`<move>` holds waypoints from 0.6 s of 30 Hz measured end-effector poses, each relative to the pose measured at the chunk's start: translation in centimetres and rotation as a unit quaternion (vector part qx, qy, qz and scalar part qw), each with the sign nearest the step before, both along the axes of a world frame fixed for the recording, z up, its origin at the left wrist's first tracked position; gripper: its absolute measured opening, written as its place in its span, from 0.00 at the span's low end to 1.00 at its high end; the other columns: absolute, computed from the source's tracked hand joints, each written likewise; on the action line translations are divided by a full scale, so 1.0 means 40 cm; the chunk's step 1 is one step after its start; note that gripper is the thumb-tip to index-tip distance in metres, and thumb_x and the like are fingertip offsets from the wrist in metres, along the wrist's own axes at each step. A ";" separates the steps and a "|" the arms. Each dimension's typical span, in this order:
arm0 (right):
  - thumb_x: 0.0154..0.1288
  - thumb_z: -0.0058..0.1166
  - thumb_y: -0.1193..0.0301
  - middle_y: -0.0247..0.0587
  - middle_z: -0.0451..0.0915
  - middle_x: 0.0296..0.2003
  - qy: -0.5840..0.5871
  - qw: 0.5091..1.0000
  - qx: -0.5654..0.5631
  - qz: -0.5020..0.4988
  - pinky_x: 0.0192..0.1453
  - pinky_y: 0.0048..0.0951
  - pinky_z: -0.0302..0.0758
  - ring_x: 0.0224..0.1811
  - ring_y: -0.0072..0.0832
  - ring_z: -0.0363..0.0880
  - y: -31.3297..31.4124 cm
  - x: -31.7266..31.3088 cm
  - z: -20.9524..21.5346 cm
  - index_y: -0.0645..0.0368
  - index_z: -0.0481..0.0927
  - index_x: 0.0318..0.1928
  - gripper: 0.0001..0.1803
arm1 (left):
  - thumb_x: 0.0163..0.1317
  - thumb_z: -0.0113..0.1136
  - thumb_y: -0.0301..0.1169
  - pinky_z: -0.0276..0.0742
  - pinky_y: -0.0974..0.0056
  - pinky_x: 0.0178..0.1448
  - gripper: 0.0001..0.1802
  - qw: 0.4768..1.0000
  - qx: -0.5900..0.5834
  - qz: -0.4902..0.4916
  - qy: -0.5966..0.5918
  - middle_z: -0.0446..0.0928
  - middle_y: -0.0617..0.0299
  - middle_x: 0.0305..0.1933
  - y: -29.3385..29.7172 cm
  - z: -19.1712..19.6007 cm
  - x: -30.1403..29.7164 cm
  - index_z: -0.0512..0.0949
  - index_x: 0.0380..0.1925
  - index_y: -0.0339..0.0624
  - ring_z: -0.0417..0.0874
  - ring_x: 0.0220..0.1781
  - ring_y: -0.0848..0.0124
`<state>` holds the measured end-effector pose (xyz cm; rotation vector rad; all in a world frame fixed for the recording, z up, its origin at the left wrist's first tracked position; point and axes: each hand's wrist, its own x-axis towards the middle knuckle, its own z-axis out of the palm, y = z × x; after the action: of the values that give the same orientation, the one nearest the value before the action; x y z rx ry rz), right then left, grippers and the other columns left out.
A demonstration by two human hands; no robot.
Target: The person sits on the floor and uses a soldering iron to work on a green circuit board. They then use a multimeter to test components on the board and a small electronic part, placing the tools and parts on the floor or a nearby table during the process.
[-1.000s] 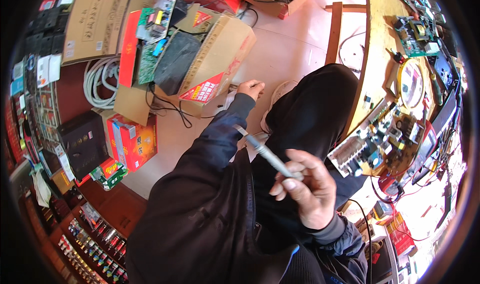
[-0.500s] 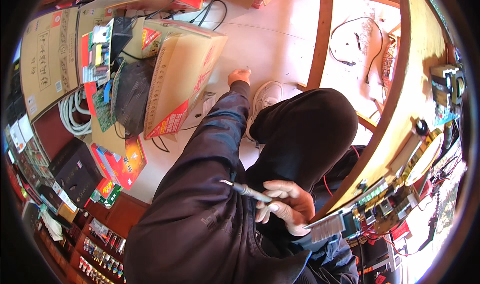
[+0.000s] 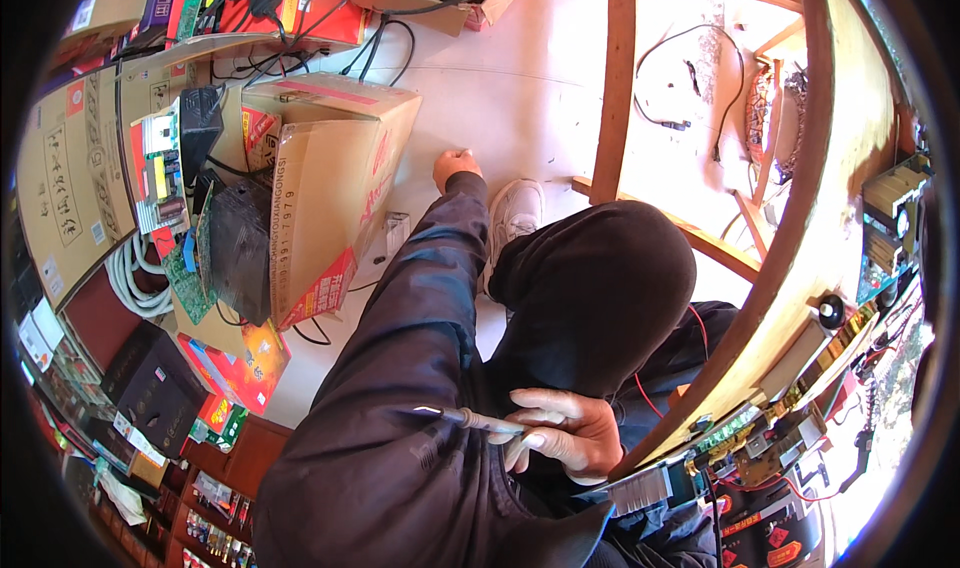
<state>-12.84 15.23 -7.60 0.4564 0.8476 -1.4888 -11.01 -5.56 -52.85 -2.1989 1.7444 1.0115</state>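
A thin pen-like tool (image 3: 475, 421) is held at the near middle of the scene, above the dark jacket (image 3: 370, 458), with its metal tip directed to the left; its rear part is clamped between the thumb and fingers of the right hand (image 3: 570, 434); the left hand (image 3: 457, 170) is extended to the far side, over the pale floor (image 3: 500, 108), with its fingers curled, but whether anything is enclosed by them cannot be told; near it, a light shoe (image 3: 517, 211) is seen on the right and a cardboard box (image 3: 345, 168) on the left; a green circuit board (image 3: 188, 286) is placed at the box's left side; on the right, electronic parts (image 3: 890, 218) are laid along a wooden table (image 3: 850, 158).
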 end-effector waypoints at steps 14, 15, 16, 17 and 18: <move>0.76 0.53 0.82 0.68 0.86 0.47 0.038 0.997 0.010 0.061 0.39 0.37 0.87 0.38 0.48 0.92 -0.026 0.008 0.013 0.74 0.69 0.71 0.25 | 0.51 0.65 0.26 0.73 0.65 0.24 0.07 0.950 0.106 0.090 0.281 0.79 0.59 0.19 -0.003 0.023 0.146 0.78 0.21 0.35 0.77 0.18 0.71; 0.75 0.53 0.82 0.65 0.87 0.46 0.055 0.997 -0.001 0.054 0.38 0.35 0.87 0.37 0.47 0.92 -0.030 0.013 0.013 0.74 0.70 0.70 0.25 | 0.51 0.64 0.25 0.71 0.66 0.22 0.07 0.939 0.098 0.116 0.310 0.79 0.58 0.18 0.003 0.063 0.152 0.76 0.22 0.34 0.76 0.17 0.71; 0.77 0.53 0.82 0.59 0.88 0.48 0.049 0.998 -0.005 0.050 0.38 0.29 0.86 0.39 0.39 0.91 -0.029 0.018 0.016 0.73 0.71 0.70 0.24 | 0.53 0.63 0.24 0.69 0.67 0.22 0.06 0.899 0.132 0.188 0.373 0.78 0.57 0.18 0.011 0.108 0.160 0.76 0.24 0.33 0.76 0.17 0.71; 0.77 0.52 0.82 0.58 0.87 0.49 0.067 0.996 -0.013 0.063 0.39 0.29 0.86 0.39 0.38 0.91 -0.027 0.023 0.017 0.72 0.70 0.70 0.24 | 0.54 0.61 0.23 0.69 0.67 0.22 0.05 0.907 0.123 0.132 0.381 0.78 0.56 0.18 0.014 0.160 0.180 0.76 0.26 0.33 0.75 0.17 0.71; 0.78 0.51 0.82 0.58 0.87 0.50 0.084 0.994 -0.019 0.074 0.40 0.29 0.86 0.40 0.38 0.91 -0.021 0.028 0.019 0.72 0.68 0.71 0.24 | 0.56 0.61 0.23 0.69 0.66 0.23 0.04 0.887 0.146 0.186 0.397 0.78 0.56 0.19 0.018 0.208 0.183 0.76 0.29 0.33 0.75 0.18 0.70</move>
<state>-11.73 14.40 -6.85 0.2368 0.9623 -1.4175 -3.68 -4.86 -44.52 -2.0886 1.2332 2.3488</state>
